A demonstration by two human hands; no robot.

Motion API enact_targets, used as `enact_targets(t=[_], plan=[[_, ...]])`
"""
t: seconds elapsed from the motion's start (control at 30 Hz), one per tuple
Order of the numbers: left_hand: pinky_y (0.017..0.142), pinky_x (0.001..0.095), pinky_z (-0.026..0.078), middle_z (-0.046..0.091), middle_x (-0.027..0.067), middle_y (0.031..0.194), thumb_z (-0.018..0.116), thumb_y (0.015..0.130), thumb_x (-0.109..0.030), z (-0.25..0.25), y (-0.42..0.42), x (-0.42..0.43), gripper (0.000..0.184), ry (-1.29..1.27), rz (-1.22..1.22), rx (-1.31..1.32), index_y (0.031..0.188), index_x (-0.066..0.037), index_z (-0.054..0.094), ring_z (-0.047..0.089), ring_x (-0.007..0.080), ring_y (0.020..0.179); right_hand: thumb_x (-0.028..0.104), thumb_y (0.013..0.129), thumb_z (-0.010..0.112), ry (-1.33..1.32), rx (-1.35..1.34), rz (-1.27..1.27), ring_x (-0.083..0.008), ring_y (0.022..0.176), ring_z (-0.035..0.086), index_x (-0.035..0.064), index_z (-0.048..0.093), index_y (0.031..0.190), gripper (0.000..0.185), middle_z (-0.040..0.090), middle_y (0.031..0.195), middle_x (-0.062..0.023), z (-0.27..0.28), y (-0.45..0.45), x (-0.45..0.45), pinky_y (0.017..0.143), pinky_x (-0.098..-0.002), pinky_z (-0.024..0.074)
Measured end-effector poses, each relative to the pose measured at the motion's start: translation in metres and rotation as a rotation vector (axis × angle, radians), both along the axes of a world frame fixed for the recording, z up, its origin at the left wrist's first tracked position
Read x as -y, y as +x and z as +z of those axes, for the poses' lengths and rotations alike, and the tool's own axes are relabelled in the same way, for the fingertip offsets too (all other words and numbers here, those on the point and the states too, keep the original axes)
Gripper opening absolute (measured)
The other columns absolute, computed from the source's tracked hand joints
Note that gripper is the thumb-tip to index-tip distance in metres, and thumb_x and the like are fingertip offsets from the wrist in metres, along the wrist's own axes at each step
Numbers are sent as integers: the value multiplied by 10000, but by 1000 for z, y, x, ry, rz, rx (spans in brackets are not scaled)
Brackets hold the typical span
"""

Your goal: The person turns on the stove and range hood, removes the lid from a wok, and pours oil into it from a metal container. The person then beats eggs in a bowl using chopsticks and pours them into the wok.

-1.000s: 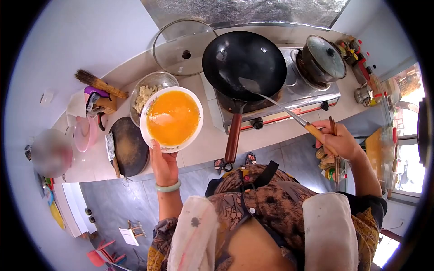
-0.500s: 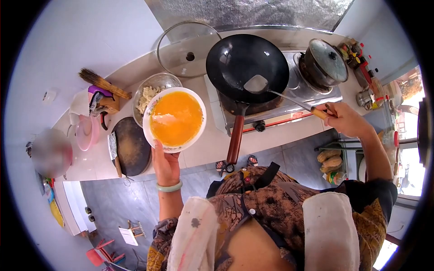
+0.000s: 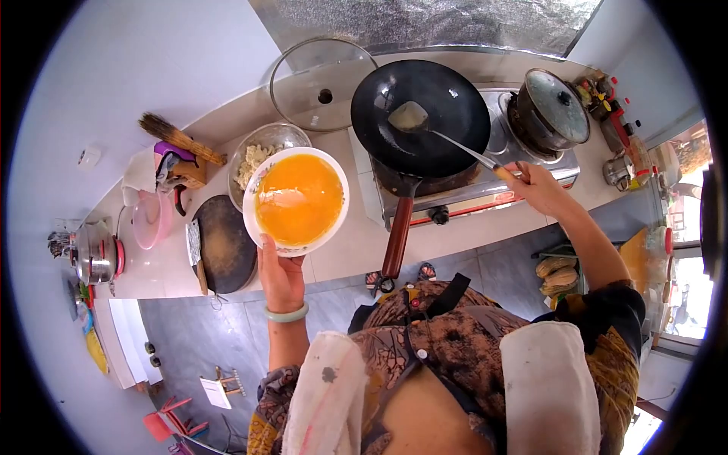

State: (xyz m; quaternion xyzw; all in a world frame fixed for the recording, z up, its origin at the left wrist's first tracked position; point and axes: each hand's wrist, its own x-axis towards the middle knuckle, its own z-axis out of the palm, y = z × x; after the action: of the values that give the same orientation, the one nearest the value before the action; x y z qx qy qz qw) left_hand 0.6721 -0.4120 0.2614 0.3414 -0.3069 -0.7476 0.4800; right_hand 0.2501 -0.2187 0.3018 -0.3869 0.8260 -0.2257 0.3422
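Note:
My left hand (image 3: 281,279) grips the near rim of a white bowl (image 3: 343,199) filled with beaten egg (image 3: 299,199). Bracelet and wrist show below it. The bowl is held up left of the wok, partly covering a glass bowl (image 3: 288,136) with pale crumbled food (image 3: 254,162) in it. My right hand (image 3: 537,186) is closed on the wooden handle of a metal spatula (image 3: 462,149). The spatula's blade lies inside the black wok (image 3: 425,152), near its middle. The wok sits on the left burner, its wooden handle (image 3: 397,239) pointing toward me.
A glass lid (image 3: 307,80) leans behind the wok. On the right burner of the gas stove (image 3: 493,193) stands a lidded pot (image 3: 550,110). At left are a round cutting board (image 3: 224,243), a knife (image 3: 195,254), a pink basin (image 3: 153,220) and a brush (image 3: 178,136). Bottles (image 3: 618,121) crowd the far right.
The spatula blade has moved left and up across the wok, with my right hand following leftward. My left hand holds the bowl of egg nearly still.

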Motion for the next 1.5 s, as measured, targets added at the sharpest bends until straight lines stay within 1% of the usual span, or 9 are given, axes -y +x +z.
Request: enact_targets(t=[0.4,0.5,0.63,0.73,0.93,1.03,1.13,1.23,1.5], plan=[[934,373,477,501,85,1306,418,994,-275,9,-14,3,428,-27,-23,5,1365,-75,346,544,218,1153,39,834,605,-198,-29,47,-37,662,479,-4,599,1183,352,573,759,13,1,-18,6,606,-213,421],[932,370,476,503,82,1302,416,995,-273,8,-17,5,421,-20,-31,6,1361,-77,348,543,216,1153,95,835,618,-132,-138,103,-68,634,449,15,609,1177,351,544,719,-10,28,-11,-7,594,-231,405],[943,366,469,508,84,1302,418,993,-291,5,-22,8,419,-29,-62,5,1348,-73,370,533,216,1168,61,785,629,-257,-332,220,-150,659,599,57,631,1153,368,648,775,-107,48,-12,-36,605,-287,463],[968,362,456,516,90,1304,428,987,-331,3,-26,10,435,-47,-84,21,1328,-62,411,519,216,1191,12,714,640,-110,-627,386,-229,715,634,80,652,1123,415,661,821,-129,84,1,-48,611,-324,482],[945,380,469,484,95,1320,408,998,-266,5,-38,12,418,-33,-126,-21,1363,-75,342,523,224,1177,5,717,671,-263,-704,243,-248,620,538,73,660,1083,372,588,724,-109,91,13,-73,574,-319,435],[961,374,459,486,93,1322,409,996,-289,4,-42,13,430,-62,-150,-18,1362,-70,349,516,222,1188,1,756,667,-314,-696,123,-168,641,546,50,647,1104,352,619,774,-73,77,13,-86,591,-274,436],[979,354,442,496,81,1322,409,992,-337,4,-47,12,457,-93,-168,15,1359,-68,367,504,214,1204,22,816,647,-451,-232,-252,-72,707,524,12,625,1129,315,621,841,-15,37,19,-93,631,-222,426],[972,364,446,488,88,1324,412,992,-317,5,-53,11,447,-89,-166,6,1360,-68,358,501,220,1204,44,848,631,-338,-141,-309,-30,758,487,-16,609,1148,306,595,877,20,15,20,-92,675,-192,415],[955,391,464,468,111,1332,423,993,-266,5,-62,10,434,-58,-162,-7,1364,-60,333,506,243,1194,35,844,622,-525,184,-437,-64,699,502,3,626,1101,258,572,782,8,-16,20,-94,660,-206,425]])
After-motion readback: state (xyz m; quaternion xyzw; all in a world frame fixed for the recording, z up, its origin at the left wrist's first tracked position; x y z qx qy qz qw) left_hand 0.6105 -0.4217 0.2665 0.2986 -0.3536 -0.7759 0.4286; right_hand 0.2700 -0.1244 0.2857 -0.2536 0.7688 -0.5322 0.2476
